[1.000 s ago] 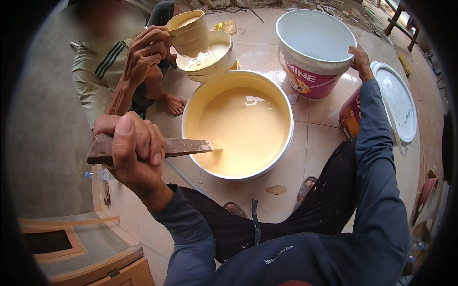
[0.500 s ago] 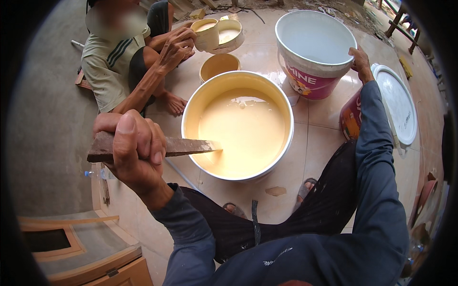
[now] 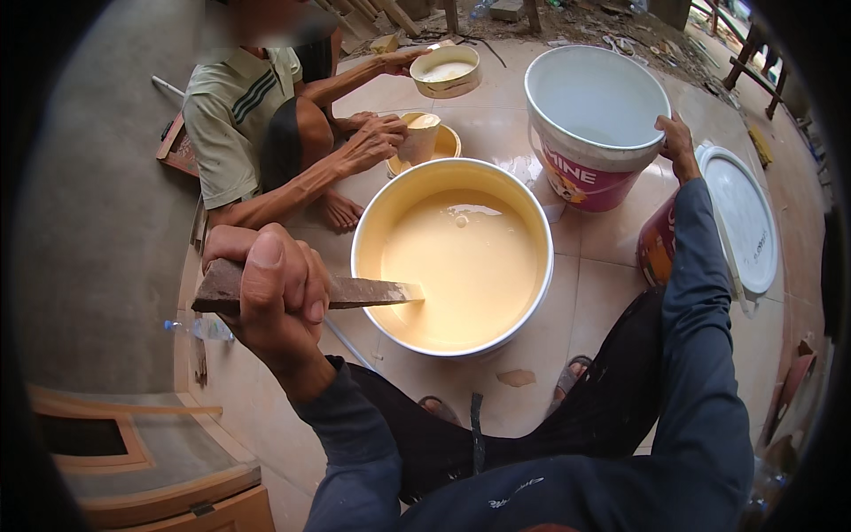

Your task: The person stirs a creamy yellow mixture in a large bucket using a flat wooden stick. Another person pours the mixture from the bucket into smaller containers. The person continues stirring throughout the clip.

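My left hand [image 3: 275, 288] is wrapped round a wooden stick [image 3: 368, 293]. The stick's far end dips into the pale yellow paint [image 3: 474, 257] at the near left of a large bucket [image 3: 542, 275] between my feet. Out at the right, my right hand [image 3: 675, 146] grips the rim of a white and magenta bucket [image 3: 603, 182], which leans slightly and has a pale inside. Across from me a person squats, holding a paint-coated cup [image 3: 420, 140] over a small yellow tub [image 3: 449, 142] in one hand and a shallow round container [image 3: 448, 84] in the other.
Beside my right arm stands another magenta bucket [image 3: 657, 239], with a white round lid [image 3: 749, 222] against it. A plastic bottle [image 3: 211, 329] lies at the left near a wooden frame [image 3: 133, 443]. Rubble and wood scraps [image 3: 612, 35] lie along the far edge of the tiled floor [image 3: 603, 275].
The person opposite has moved the cup away from the shallow container and down over the small tub. My grips stay the same; the whole view has shifted slightly.
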